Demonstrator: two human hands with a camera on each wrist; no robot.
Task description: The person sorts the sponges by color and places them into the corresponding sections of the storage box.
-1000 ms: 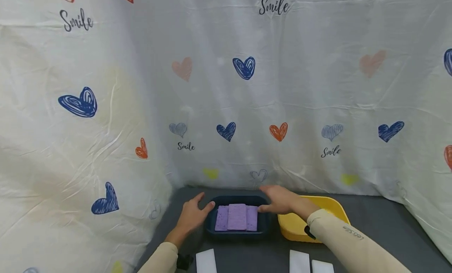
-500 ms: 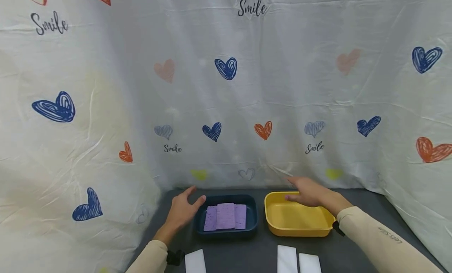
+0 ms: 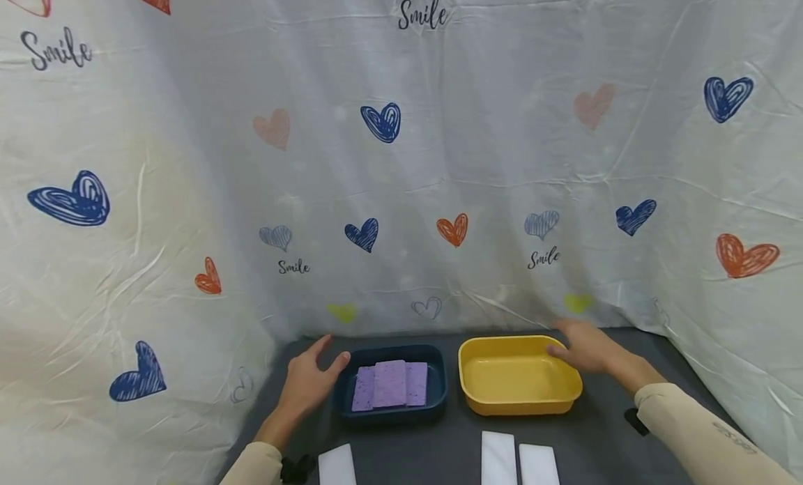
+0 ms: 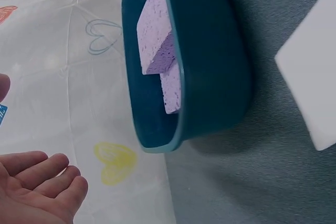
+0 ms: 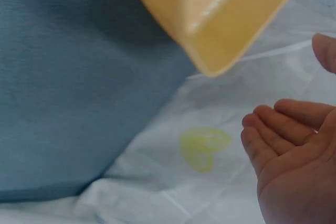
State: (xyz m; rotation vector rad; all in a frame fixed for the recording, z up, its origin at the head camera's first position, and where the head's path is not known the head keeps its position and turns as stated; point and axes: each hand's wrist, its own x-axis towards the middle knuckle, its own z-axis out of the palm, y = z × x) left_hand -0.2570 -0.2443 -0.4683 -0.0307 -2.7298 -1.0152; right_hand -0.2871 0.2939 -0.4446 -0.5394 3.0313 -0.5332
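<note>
A dark blue tub (image 3: 392, 418) stands on the table with purple sponges (image 3: 390, 384) inside, the middle one lying on top of the others. My left hand (image 3: 307, 384) is just left of this tub, fingers relaxed and holding nothing. In the left wrist view, the sponges (image 4: 156, 35) show over the rim of the blue tub (image 4: 210, 66). To the right is a yellow tub (image 3: 521, 407) with a bare inside. My right hand (image 3: 590, 347) hovers by its far right corner, fingers extended and thumb apart, with nothing in it. The right wrist view shows the yellow tub (image 5: 220, 51) beyond the fingertips.
Along the near side of the grey table (image 3: 433, 447) lie white blocks: one on the left (image 3: 337, 464) and two side by side, a taller one (image 3: 498, 458) and a shorter one (image 3: 538, 464). A white curtain (image 3: 489, 136) printed with hearts hangs behind.
My right hand has moved right, from the blue tub's right end across the yellow tub to its far right corner. The left hand stays beside the blue tub. The head view has turned right.
</note>
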